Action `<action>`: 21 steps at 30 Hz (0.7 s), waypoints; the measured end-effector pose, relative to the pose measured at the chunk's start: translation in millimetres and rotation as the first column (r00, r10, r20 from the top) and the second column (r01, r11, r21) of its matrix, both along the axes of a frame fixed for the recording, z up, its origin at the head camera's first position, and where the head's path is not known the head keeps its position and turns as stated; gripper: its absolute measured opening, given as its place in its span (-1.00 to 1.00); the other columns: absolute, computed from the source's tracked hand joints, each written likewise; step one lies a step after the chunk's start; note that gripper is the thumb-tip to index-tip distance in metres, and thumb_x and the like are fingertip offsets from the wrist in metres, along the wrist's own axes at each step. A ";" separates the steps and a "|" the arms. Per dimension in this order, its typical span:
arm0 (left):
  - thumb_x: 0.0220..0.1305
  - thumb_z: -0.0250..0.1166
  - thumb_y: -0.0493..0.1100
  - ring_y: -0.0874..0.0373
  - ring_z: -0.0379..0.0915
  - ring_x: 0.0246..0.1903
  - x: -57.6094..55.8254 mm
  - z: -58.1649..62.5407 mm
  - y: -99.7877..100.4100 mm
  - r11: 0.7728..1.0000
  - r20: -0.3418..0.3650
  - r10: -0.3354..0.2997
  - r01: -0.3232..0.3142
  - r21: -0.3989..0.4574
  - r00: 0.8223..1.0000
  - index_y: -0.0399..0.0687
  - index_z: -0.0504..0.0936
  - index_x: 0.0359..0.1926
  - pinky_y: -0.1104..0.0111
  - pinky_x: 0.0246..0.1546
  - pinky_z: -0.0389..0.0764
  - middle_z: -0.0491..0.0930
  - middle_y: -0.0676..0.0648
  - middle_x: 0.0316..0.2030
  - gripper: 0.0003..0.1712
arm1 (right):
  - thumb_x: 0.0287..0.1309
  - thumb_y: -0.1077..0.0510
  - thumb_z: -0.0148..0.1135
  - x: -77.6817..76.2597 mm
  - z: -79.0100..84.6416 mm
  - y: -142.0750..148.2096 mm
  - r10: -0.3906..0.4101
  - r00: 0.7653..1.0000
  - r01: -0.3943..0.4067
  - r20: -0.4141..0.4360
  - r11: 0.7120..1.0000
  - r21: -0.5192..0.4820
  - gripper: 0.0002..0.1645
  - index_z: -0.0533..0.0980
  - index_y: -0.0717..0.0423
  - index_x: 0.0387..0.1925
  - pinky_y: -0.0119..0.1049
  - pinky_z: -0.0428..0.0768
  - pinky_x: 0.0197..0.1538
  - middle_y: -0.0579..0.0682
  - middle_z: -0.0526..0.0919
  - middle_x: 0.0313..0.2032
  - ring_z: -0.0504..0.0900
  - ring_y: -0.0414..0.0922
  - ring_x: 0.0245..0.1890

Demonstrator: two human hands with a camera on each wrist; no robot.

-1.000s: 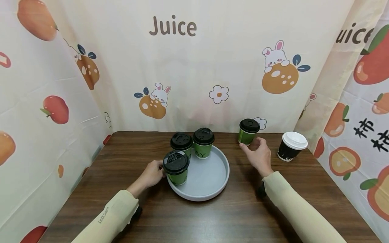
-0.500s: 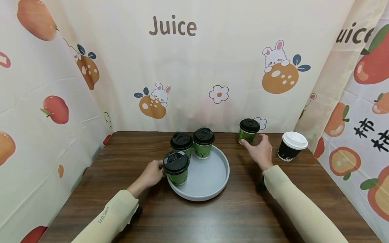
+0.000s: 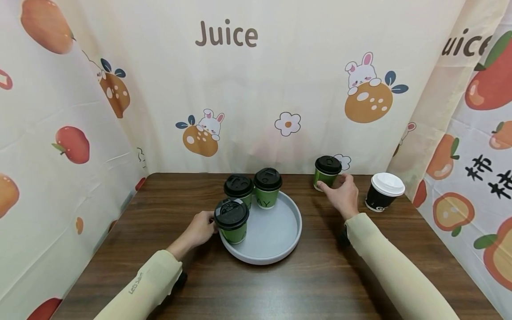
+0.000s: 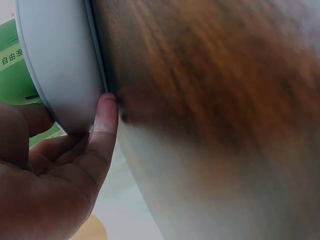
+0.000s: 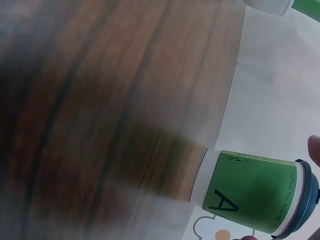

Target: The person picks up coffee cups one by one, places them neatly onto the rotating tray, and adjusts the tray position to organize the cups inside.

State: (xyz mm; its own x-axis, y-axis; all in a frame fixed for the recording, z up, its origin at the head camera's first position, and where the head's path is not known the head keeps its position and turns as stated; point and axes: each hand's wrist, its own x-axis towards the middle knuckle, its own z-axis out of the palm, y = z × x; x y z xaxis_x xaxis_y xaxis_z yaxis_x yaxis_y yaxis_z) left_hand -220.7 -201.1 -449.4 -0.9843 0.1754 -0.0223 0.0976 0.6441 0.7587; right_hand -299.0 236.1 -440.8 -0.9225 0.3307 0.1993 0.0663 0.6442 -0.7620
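My left hand (image 3: 201,229) grips the left rim of a round grey tray (image 3: 276,238). In the left wrist view the thumb lies over the rim, fingers against the outer wall (image 4: 65,65). On the tray stand three green paper cups with black lids: a front-left cup (image 3: 234,233), a rear-left cup (image 3: 238,186) and a rear cup (image 3: 267,195). Beyond the tray, at the back right, a smaller green paper cup (image 3: 325,178) stands upright. My right hand (image 3: 342,195) reaches round it, thumb at its front; the right wrist view shows a gap between thumb and cup (image 5: 250,190).
A black paper cup with a white lid (image 3: 384,193) stands to the right of my right hand. The brown wooden table (image 3: 256,293) ends at a fruit-printed curtain (image 3: 248,89) behind; similar curtains hang at both sides.
My right hand has shifted slightly to the right, and its thumb now overlaps the front of the small green cup. The left hand, tray and cups stay where they were.
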 end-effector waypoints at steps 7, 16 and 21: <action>0.43 0.18 -0.43 0.12 0.60 -0.38 1.1 1.1 0.4 1.000 0.004 -0.003 0.003 0.002 1.000 -0.17 0.73 -0.19 0.27 -0.32 0.66 0.68 -0.10 -0.27 -0.79 | 0.08 -0.38 0.45 -6.5 3.5 2.1 -0.014 1.000 0.014 -0.003 1.000 0.005 0.23 0.17 0.33 0.46 0.18 0.39 0.34 0.37 0.43 0.30 0.40 0.29 0.31; 0.43 0.19 -0.43 0.12 0.61 -0.38 1.4 1.3 0.9 1.000 -0.002 -0.002 0.002 -0.004 1.000 -0.18 0.73 -0.19 0.26 -0.32 0.67 0.69 -0.11 -0.26 -0.80 | 0.06 -0.38 0.46 -12.2 3.7 5.4 0.000 1.000 0.000 0.001 1.000 0.016 0.27 0.14 0.35 0.48 0.21 0.43 0.30 0.41 0.40 0.29 0.40 0.30 0.29; 0.42 0.18 -0.44 0.12 0.59 -0.39 1.6 1.0 1.1 1.000 -0.003 0.002 -0.002 -0.006 1.000 -0.18 0.73 -0.21 0.27 -0.33 0.65 0.67 -0.10 -0.30 -0.79 | 0.05 -0.38 0.47 -16.8 3.0 6.3 -0.003 1.000 0.003 0.012 1.000 0.020 0.27 0.16 0.32 0.48 0.21 0.41 0.33 0.39 0.39 0.30 0.38 0.30 0.32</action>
